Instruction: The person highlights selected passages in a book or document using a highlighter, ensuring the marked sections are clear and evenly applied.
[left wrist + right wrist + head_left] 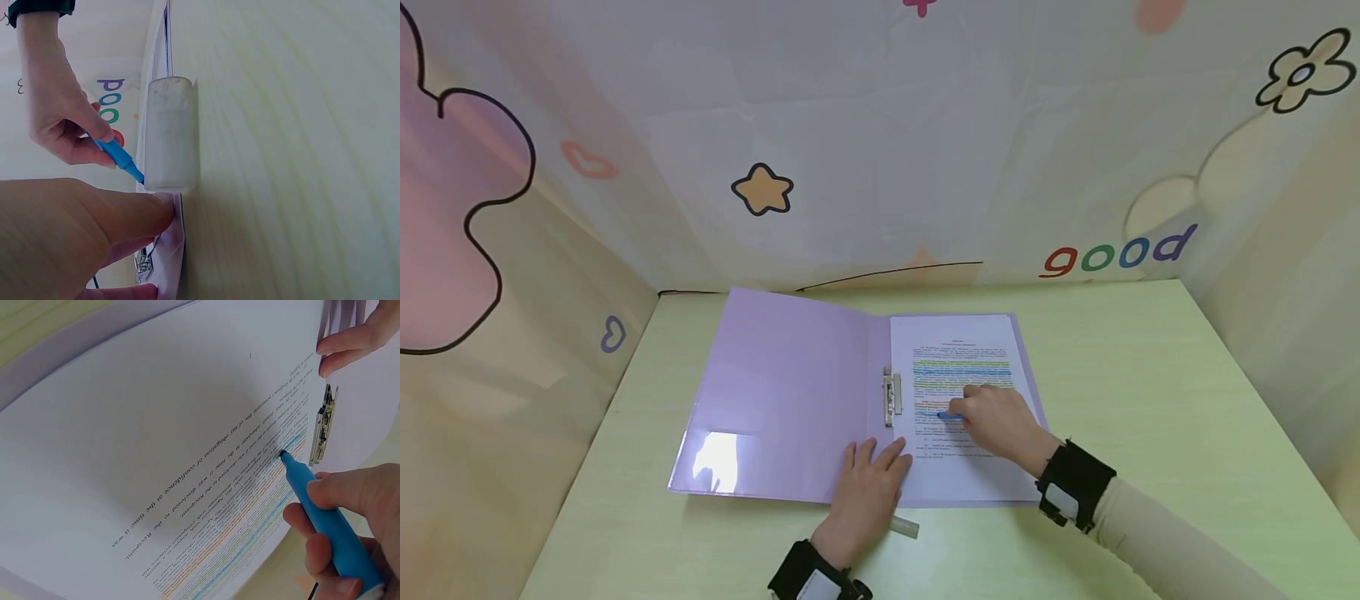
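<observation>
A printed sheet (958, 479) lies in the right side of an opened purple folder (797, 400), some lines marked yellow-green, blue and orange. My right hand (1000, 421) grips a blue highlighter (334, 531), its tip on a text line where a short blue stroke shows in the right wrist view. My left hand (867, 492) rests with spread fingers at the folder's lower edge, by the sheet's left side. The metal clip (889, 397) sits at the sheet's left edge. Beside the left thumb, a translucent grey cylindrical piece (170, 134) lies on the table.
The pale green table (1165, 400) extends around the folder. Behind it hangs a printed curtain (880, 167) with a star, a flower and the word good. The folder's left cover (760, 367) lies spread open and reflects light near its lower corner.
</observation>
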Demonstrator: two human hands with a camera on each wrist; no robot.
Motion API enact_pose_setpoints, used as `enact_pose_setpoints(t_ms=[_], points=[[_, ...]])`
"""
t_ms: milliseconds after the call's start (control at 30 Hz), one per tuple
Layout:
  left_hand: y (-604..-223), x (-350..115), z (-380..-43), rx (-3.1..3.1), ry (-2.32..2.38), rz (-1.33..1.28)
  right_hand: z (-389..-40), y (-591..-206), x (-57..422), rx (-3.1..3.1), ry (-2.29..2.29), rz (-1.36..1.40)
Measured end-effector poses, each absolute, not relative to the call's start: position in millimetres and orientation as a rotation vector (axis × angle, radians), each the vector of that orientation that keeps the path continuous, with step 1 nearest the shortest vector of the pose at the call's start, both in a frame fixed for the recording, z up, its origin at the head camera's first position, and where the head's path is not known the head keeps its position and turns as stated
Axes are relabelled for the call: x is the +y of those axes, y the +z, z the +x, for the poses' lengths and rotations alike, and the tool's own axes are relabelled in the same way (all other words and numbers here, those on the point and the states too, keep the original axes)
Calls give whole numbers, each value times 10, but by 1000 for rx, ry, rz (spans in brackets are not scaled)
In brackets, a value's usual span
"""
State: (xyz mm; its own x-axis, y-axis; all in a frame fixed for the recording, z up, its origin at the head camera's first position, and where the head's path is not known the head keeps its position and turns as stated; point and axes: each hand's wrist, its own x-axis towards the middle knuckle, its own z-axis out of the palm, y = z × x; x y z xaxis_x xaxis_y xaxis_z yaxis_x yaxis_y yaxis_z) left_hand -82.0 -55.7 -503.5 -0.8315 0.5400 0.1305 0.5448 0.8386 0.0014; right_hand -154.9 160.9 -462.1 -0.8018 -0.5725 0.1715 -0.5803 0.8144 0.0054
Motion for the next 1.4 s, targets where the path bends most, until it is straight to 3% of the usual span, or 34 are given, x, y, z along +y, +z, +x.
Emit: enact_pose_setpoints(t_ms=[1400], points=[[-5073,-564,-825,-2884,-107,-849,-1527,-4601,1794,-2930,100,854]])
